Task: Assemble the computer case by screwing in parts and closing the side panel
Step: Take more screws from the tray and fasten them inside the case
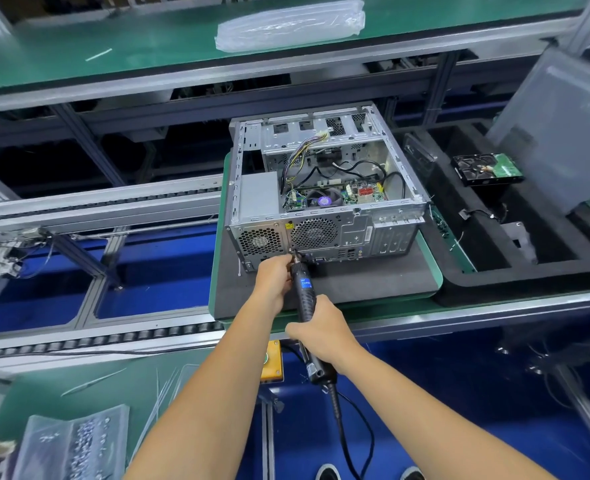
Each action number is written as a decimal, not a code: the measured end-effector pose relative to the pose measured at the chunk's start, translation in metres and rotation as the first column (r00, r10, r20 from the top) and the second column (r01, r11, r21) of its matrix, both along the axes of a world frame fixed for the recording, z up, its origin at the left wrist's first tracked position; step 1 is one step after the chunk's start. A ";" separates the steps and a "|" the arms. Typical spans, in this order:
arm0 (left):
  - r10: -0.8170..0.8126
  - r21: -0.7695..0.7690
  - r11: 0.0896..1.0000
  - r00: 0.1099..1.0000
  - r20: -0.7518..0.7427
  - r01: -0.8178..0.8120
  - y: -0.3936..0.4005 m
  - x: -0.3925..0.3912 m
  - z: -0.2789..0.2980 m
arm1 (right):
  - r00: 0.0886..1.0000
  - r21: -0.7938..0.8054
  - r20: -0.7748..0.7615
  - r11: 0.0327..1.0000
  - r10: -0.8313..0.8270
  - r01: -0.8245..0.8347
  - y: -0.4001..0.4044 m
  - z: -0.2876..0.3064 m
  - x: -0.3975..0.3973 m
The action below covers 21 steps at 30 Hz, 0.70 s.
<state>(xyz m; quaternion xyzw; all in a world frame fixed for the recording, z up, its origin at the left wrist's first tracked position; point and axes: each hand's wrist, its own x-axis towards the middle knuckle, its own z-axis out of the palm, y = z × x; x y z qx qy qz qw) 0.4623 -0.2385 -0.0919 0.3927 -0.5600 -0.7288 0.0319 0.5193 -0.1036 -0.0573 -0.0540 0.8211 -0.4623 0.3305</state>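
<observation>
Just ahead of both hands, the open computer case [324,188] lies on its side on a dark foam pad [373,275], rear panel toward the person and side panel not yet on. Right hand [323,329] is wrapped around the lower body of a corded electric screwdriver [304,289], and left hand [273,277] pinches near the bit, steadying the tip at a screw point low on the rear panel, between the two fan grilles. To drive this well, I'd judge the bit should stay square to the panel with steady forward pressure, fingertips keeping clear of the turning bit; whether a screw is seated there is too small to tell. Right of the right hand sits a black foam tray [515,271] holding a hard drive [487,169], with a grey panel [560,133] leaning beyond it. Left of the left hand the pad's green edge [214,271] drops to conveyor rails, so room to swing the elbows looks better on that side
</observation>
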 end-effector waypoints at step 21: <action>-0.061 -0.179 0.982 0.998 0.016 0.062 0.000 0.002 0.008 | 0.999 -0.045 0.041 0.999 0.005 -0.003 0.004 0.002 -0.002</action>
